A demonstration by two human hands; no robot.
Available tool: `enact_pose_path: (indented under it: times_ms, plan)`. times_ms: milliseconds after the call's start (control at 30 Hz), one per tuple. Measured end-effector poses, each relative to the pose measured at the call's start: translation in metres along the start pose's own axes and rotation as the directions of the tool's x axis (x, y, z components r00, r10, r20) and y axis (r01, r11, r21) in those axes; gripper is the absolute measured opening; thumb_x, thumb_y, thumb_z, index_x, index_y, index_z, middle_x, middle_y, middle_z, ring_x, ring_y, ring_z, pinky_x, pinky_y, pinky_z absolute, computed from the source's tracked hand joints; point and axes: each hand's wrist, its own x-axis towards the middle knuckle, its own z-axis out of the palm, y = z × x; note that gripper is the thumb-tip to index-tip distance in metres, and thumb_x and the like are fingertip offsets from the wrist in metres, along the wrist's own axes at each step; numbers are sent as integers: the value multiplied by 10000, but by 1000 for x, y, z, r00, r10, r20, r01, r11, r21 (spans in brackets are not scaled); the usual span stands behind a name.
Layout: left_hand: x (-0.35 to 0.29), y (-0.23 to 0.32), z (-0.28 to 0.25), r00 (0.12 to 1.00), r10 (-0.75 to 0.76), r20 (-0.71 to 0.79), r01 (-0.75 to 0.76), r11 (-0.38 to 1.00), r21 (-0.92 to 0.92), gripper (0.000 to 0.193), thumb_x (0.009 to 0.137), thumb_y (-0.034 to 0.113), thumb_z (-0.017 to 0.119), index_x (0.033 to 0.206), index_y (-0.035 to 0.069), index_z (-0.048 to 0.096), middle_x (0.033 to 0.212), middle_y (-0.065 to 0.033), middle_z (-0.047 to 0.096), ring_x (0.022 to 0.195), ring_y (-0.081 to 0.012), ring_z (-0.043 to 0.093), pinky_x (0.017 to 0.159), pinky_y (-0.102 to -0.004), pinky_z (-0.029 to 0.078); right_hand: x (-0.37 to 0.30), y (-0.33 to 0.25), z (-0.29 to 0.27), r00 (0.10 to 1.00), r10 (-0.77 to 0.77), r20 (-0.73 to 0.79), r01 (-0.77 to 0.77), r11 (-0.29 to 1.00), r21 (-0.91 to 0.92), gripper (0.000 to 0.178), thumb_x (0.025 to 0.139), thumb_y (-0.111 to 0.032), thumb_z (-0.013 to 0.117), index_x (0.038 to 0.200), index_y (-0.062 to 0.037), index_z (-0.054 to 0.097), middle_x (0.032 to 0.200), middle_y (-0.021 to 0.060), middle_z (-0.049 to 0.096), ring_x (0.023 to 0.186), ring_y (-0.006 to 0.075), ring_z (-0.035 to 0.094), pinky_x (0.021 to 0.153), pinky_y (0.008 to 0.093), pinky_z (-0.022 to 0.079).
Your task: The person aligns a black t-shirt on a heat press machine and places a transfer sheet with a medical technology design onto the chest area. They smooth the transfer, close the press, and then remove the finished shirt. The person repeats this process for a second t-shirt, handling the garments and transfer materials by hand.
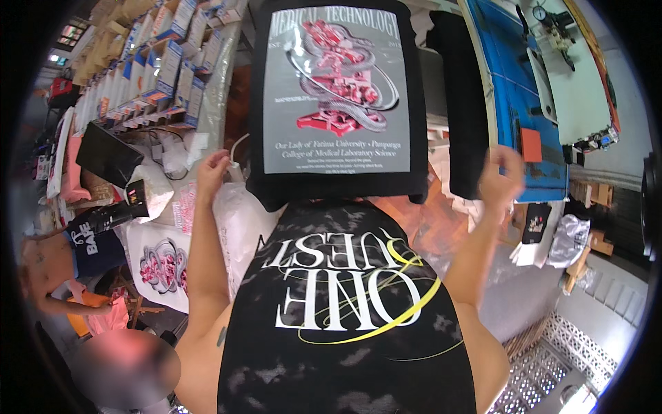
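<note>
A black shirt (336, 190) lies stretched flat over a board in front of me. On it is a large grey rectangular print (284, 110) with a red and pink microscope and a coiling snake-like form; its upper part has a glossy shine. To the left of the shirt, my left hand (214, 168) is raised, fingers bent in together, apart from the fabric. Whether anything small is in them is hidden. My right hand (502, 178) hangs to the right, near the blue table's front corner. Motion smears its fingers, and nothing can be made out in them.
A long black padded board (460, 110) stands right of the shirt, beside a blue table (541, 181) with a red square (530, 145). Boxes (162, 72) crowd the left shelf. Below them are a dark screen (110, 153) and a printed white shirt (160, 241). Another person (52, 265) is at lower left.
</note>
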Motion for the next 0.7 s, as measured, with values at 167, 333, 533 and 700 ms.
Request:
enact_pose_path:
  times_ms: [167, 333, 533, 700]
  plan:
    - [-15, -24, 26, 996, -83, -30, 81, 995, -61, 304, 935, 143, 662, 1176, -42, 651, 981, -87, 702, 791, -122, 630, 719, -257, 509, 86, 91, -84, 910, 110, -401, -284, 869, -406, 430, 938, -419, 637, 1114, -31, 696, 1146, 166, 680, 1056, 347, 644, 938, 444, 485]
    - [-30, -10, 51, 994, -74, -77, 66, 992, -106, 284, 932, 127, 652, 1155, -51, 660, 954, -90, 703, 781, -129, 631, 723, -261, 515, 120, 149, -96, 816, 575, 52, -440, 678, -588, 814, 944, -715, 337, 1196, -18, 673, 1272, 236, 623, 1216, 411, 554, 1016, 491, 422]
    - [-66, -22, 56, 990, -14, -139, 24, 997, 73, 252, 937, 117, 633, 1129, -38, 681, 940, -97, 715, 813, -137, 655, 755, -267, 522, 123, 153, -84, 848, 522, 91, -358, 691, -628, 850, 952, -712, 283, 1197, 0, 677, 1250, 289, 614, 1222, 438, 542, 1062, 494, 382]
    - [-100, -37, 53, 980, 50, -192, -42, 998, 43, 251, 937, 117, 622, 1118, -45, 684, 976, -119, 725, 858, -163, 678, 787, -282, 537, 117, 95, -77, 793, 604, 75, -436, 649, -623, 792, 940, -733, 276, 1311, -133, 635, 1369, 188, 578, 1357, 409, 422, 1090, 636, 288]
